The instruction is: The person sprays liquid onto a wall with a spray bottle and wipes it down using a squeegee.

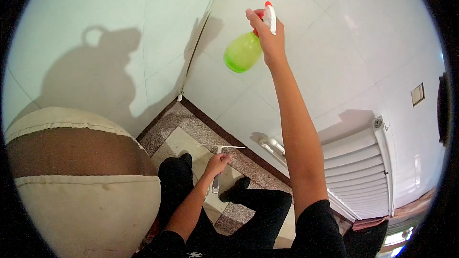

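My right hand [272, 38] is raised in front of the tiled wall, wrapped round the neck of a green spray bottle [243, 52]. The bottle has a red and white spray head and is tilted, its rounded base toward the lower left. Lower down, my left hand [218, 163] grips the handle of a squeegee [219, 149] above the floor. The squeegee's thin pale blade points away from me, and the grey handle end shows below my fingers. My fingers partly hide both handles.
A beige and brown covered rounded object [86, 196] stands close at my left. To the right, a white radiator [358, 172] is mounted along the wall [315, 52], with a switch plate [417, 94] beyond it. Dark skirting [215, 122] edges the tiled floor [179, 138].
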